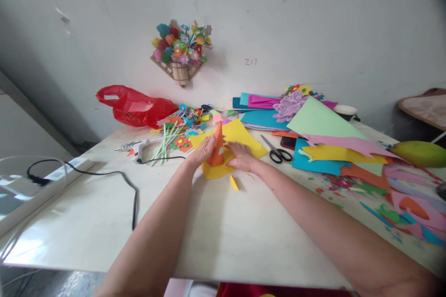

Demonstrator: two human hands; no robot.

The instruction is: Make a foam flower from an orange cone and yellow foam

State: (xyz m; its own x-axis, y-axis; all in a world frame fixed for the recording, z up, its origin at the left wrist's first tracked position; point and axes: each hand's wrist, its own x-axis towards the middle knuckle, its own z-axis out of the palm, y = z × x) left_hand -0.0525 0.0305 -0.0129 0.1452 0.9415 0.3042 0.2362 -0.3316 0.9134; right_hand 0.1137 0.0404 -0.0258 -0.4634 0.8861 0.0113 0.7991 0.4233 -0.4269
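Observation:
An orange cone (pixel 218 151) with pale spots stands upright on a yellow craft sheet (pixel 245 131). My left hand (pixel 204 149) is closed against the cone's left side, holding it; its fingertips are partly hidden behind the cone. To the right of the cone, my right hand (pixel 241 157) lies on the yellow sheet with its fingers stretched out and apart. A small curved yellow offcut (pixel 234 183) rests on the table just in front of the sheet. Black-handled scissors (pixel 278 154) lie to the right of my right hand.
At the left are a white glue gun (pixel 139 149) with a black cord, pale green strips (pixel 166 141) and a power strip (pixel 71 169). A red plastic bag (pixel 137 107) sits behind them. Coloured sheets (pixel 320 123) and scraps (pixel 386 213) cover the right side. A flower basket (pixel 180 73) hangs on the wall.

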